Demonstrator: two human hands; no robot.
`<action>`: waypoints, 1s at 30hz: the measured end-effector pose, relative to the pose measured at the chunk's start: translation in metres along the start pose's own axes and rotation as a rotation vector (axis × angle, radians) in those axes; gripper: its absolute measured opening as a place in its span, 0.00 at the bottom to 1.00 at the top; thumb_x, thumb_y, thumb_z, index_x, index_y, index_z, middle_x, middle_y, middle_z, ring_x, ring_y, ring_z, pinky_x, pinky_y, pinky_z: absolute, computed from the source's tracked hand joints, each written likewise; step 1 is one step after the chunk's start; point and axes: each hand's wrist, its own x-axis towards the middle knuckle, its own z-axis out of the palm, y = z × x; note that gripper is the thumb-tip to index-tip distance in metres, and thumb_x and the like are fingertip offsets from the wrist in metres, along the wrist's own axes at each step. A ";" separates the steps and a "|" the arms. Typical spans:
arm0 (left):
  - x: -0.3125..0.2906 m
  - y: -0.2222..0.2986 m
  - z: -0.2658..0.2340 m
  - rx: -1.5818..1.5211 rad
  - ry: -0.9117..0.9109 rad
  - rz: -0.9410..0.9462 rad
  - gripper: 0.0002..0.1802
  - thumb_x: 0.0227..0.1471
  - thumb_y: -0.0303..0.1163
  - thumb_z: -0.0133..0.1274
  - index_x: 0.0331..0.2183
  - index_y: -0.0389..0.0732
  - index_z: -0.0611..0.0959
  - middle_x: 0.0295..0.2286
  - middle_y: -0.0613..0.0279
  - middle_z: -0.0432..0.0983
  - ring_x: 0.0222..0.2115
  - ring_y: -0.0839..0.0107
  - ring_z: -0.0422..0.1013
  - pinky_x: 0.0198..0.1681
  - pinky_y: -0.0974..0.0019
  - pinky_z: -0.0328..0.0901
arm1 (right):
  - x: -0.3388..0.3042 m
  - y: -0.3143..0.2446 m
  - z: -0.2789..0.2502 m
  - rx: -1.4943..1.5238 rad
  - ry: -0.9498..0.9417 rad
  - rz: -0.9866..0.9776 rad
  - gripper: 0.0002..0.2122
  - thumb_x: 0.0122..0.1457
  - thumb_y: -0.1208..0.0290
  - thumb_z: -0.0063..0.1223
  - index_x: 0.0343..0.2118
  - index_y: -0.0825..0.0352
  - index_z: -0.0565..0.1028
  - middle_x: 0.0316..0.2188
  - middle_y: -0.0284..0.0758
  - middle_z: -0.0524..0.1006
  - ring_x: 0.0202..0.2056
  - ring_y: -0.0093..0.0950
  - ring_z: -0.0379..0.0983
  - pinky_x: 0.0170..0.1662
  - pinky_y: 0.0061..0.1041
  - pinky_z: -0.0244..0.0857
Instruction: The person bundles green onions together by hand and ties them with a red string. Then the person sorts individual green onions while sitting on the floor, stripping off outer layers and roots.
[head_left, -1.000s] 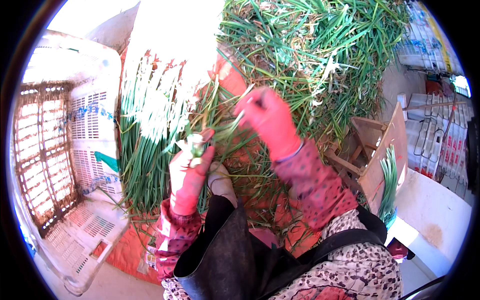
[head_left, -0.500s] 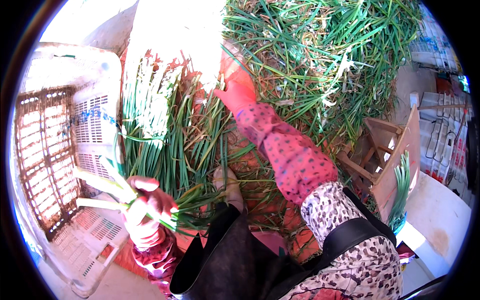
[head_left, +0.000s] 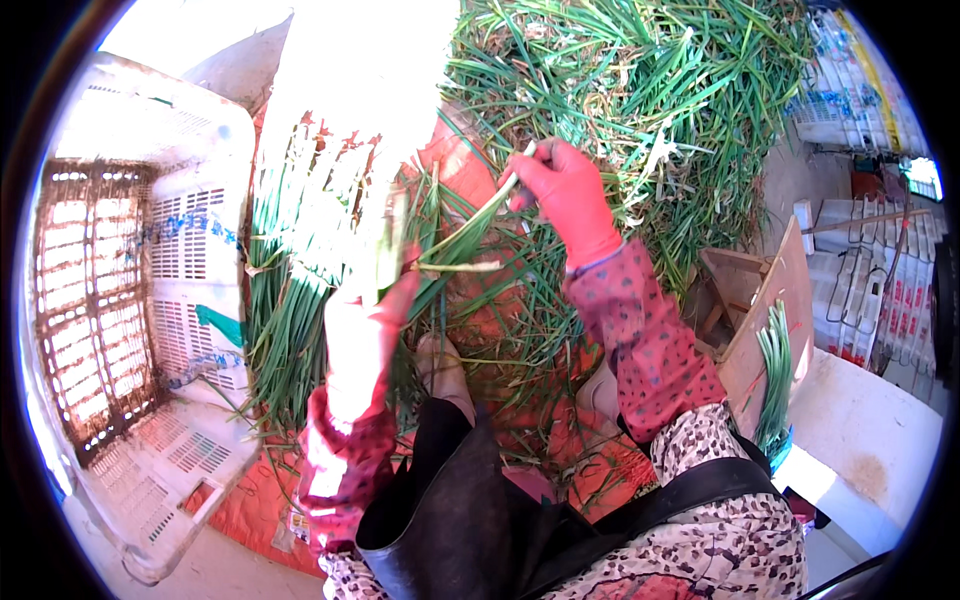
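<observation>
My right hand (head_left: pixel 572 195), in a red glove, is closed on the pale end of a green garlic stalk (head_left: pixel 482 217); its leaves trail down toward my left hand. Strong sunlight washes out my left hand (head_left: pixel 372 325), whose fingers close round a small bunch of green garlic (head_left: pixel 388 245), pale ends up. To the left of that hand lies a row of long green garlic (head_left: pixel 290 350) on the red ground sheet (head_left: pixel 285 510), its upper part lost in glare. A large loose heap of green garlic (head_left: pixel 640 110) spreads beyond my right hand.
A white slatted plastic crate (head_left: pixel 195 400) lies on its side at the left. On the right are a wooden stool (head_left: pixel 765 330), a bundle of green strands (head_left: pixel 775 385) beside it, a white block (head_left: pixel 860 420) and stacked white crates (head_left: pixel 850 90). My shoe (head_left: pixel 445 370) rests on the sheet.
My left hand has moved up and right with its bunch, from beside the crate to over the row. My right hand has come back from the stalks, now holding one.
</observation>
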 end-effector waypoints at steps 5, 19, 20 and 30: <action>0.024 -0.018 0.025 -0.041 -0.205 0.187 0.18 0.45 0.24 0.58 0.42 0.37 0.79 0.32 0.63 0.78 0.31 0.79 0.71 0.34 0.74 0.66 | -0.032 -0.029 0.038 0.112 -0.103 0.031 0.08 0.55 0.67 0.54 0.30 0.67 0.70 0.21 0.27 0.73 0.15 0.16 0.68 0.16 0.14 0.57; 0.018 -0.033 0.007 -0.369 -0.461 -0.142 0.19 0.48 0.36 0.55 0.41 0.36 0.74 0.30 0.59 0.76 0.22 0.70 0.75 0.16 0.75 0.61 | -0.030 0.016 0.031 0.231 -0.756 0.156 0.19 0.61 0.57 0.46 0.48 0.67 0.70 0.28 0.28 0.75 0.26 0.16 0.70 0.29 0.16 0.65; 0.017 -0.037 0.005 -0.391 -0.459 -0.133 0.19 0.48 0.36 0.55 0.41 0.36 0.74 0.30 0.59 0.76 0.23 0.70 0.75 0.16 0.75 0.61 | -0.032 0.017 0.036 0.258 -0.751 0.181 0.19 0.61 0.57 0.45 0.48 0.67 0.69 0.28 0.28 0.75 0.26 0.17 0.71 0.30 0.16 0.66; 0.017 -0.050 0.004 -0.253 -0.334 -0.229 0.17 0.47 0.28 0.55 0.42 0.40 0.75 0.26 0.65 0.75 0.22 0.77 0.71 0.18 0.77 0.61 | -0.040 0.050 0.064 -0.042 -0.452 0.078 0.11 0.52 0.70 0.59 0.36 0.69 0.73 0.27 0.30 0.76 0.29 0.18 0.71 0.32 0.18 0.66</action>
